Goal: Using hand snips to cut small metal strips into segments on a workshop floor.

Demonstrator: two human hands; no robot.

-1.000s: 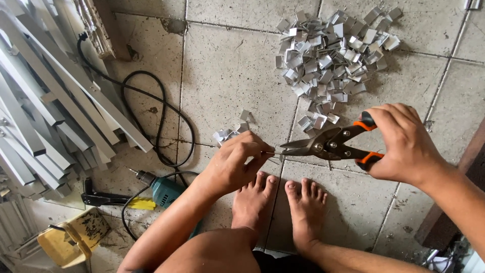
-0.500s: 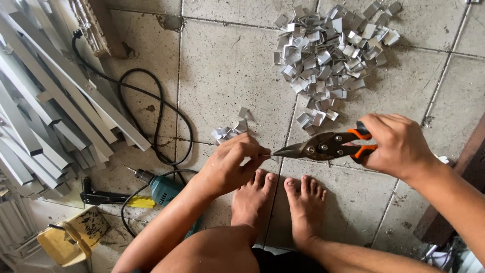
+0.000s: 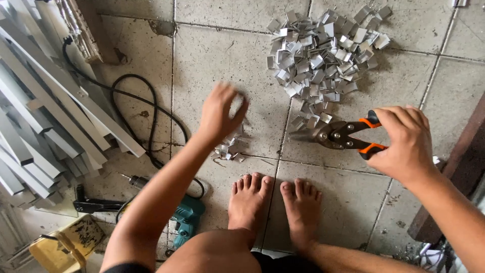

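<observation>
My right hand [image 3: 404,144] grips the orange handles of metal snips [image 3: 333,135], whose jaws point left over the tiled floor. My left hand [image 3: 221,110] is stretched forward and blurred, its fingers loosely curled above a small cluster of cut metal pieces [image 3: 228,146]; whether it holds a piece I cannot tell. A large pile of small folded metal pieces [image 3: 323,50] lies farther ahead on the right. My bare feet [image 3: 275,202] rest on the tiles below both hands.
Long grey metal profiles [image 3: 45,116] lie stacked on the left. A black cable [image 3: 146,108] loops across the floor to a teal power drill [image 3: 184,220]. A yellow object [image 3: 65,242] sits at the bottom left, dark wood [image 3: 462,172] on the right.
My left hand has left the snips' jaws and swung forward and up over the small cluster. My right hand has drawn the snips slightly right, and their jaws look closed.
</observation>
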